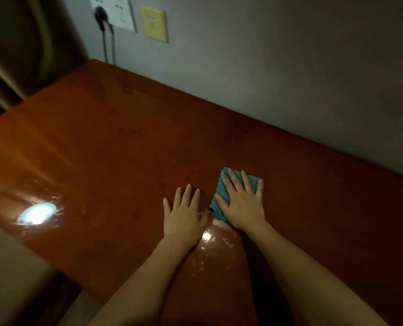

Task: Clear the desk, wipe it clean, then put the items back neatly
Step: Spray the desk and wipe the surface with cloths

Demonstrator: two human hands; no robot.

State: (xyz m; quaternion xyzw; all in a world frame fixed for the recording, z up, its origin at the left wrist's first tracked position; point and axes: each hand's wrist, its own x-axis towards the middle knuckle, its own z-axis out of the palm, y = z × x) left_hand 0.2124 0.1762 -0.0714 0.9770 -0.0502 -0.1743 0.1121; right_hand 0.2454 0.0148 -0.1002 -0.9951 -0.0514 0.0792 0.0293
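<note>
1. Desk (125, 149) is shiny reddish-brown wood, pushed against the wall.
2. Right hand (241, 203), fingers flat and spread, presses a teal cloth (221, 189) mid-desk.
3. Left hand (183, 212) lies flat beside it, holding nothing.

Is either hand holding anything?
Neither grips anything. The right hand presses flat on the folded teal cloth; the left hand lies flat on the reddish-brown wooden desk.

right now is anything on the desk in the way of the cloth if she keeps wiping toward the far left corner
Only the left hand, which lies flat on the desk just left of the teal cloth that the right hand presses down. Beyond it, the visible surface up to the far left corner shows no objects, only glare spots.
</note>
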